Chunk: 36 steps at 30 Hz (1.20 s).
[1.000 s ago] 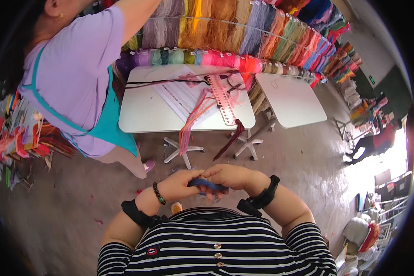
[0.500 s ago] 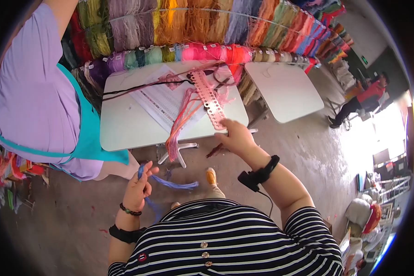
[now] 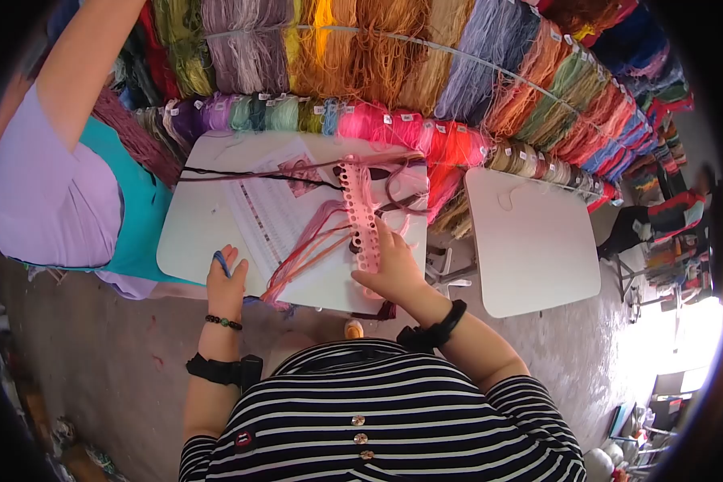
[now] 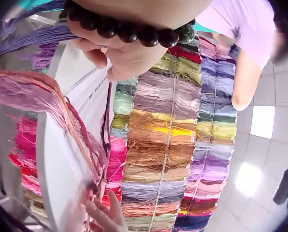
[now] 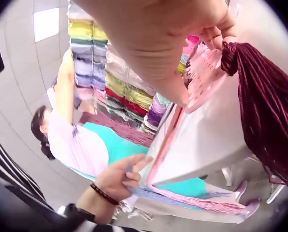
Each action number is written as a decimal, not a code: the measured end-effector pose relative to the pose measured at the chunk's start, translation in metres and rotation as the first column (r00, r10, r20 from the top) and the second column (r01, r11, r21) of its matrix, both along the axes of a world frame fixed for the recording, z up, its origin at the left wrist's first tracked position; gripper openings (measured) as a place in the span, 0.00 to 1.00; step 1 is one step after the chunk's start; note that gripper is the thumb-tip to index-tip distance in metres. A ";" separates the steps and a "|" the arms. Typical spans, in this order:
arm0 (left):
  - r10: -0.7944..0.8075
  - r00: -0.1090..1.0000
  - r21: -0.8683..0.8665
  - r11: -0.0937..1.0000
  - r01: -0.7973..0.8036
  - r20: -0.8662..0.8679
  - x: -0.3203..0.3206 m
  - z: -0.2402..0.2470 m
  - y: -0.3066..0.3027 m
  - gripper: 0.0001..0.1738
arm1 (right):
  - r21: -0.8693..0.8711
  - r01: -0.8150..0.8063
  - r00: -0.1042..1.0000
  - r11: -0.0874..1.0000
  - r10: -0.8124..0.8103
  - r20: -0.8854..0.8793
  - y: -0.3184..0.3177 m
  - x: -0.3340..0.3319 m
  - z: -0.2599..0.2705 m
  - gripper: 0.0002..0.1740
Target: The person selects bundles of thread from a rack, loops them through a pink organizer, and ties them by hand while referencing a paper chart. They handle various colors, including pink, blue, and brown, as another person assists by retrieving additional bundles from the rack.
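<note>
On the white table (image 3: pixel 185 241) lies a pink holed board (image 3: pixel 363 221) hung with pink and orange threads (image 3: pixel 309 253). My right hand (image 3: pixel 398 269) grips its near end, thumb on one edge and fingers on the other in the right wrist view, beside a dark red yarn bundle (image 5: pixel 265 96). By the table's front left edge, my left hand (image 3: pixel 226 287) holds blue yarn (image 3: pixel 222 263) in its fingers; loose strands (image 4: pixel 32 38) trail from it in the left wrist view. A printed sheet (image 3: pixel 253 217) lies under the threads, and dark cords cross it.
At the left stands a person in a lilac top (image 3: pixel 52 185) and teal apron, one arm raised. Racks of coloured yarn (image 3: pixel 386 56) rise behind the table. A second white table (image 3: pixel 530 241) stands to the right, with another person (image 3: pixel 671 213) beyond it.
My hands, together on the blue yarn at first, have parted. The right reached forward to the pink board; the left moved left with the yarn, then up to the table edge. The view has come nearer the table.
</note>
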<state>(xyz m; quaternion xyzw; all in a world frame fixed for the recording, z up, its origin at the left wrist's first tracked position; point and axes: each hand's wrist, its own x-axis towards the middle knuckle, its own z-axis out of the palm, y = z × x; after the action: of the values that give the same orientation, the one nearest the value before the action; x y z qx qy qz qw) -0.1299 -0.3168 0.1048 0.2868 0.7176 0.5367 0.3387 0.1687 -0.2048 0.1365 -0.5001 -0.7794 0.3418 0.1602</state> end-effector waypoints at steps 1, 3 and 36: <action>0.016 1.000 -0.018 1.000 -0.016 0.004 0.003 0.002 0.004 0.30 | -0.164 0.010 0.990 0.986 -0.033 -0.140 0.008 0.009 0.002 0.57; 0.004 0.988 -0.016 1.000 -0.007 -0.157 0.003 -0.002 0.012 0.31 | -0.467 -0.039 0.909 0.883 -0.162 -0.383 0.022 0.023 0.020 0.57; -0.563 0.706 -0.027 0.773 0.633 0.428 -0.051 0.114 -0.026 0.18 | 0.412 -0.337 0.940 0.846 0.329 0.093 0.041 -0.083 0.058 0.30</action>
<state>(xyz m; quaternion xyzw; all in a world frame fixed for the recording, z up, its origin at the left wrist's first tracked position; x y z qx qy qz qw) -0.1804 -0.3431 0.2188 0.3594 0.5444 0.3794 0.6561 0.0854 -0.1637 0.1946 -0.3138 -0.9110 0.1829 0.1956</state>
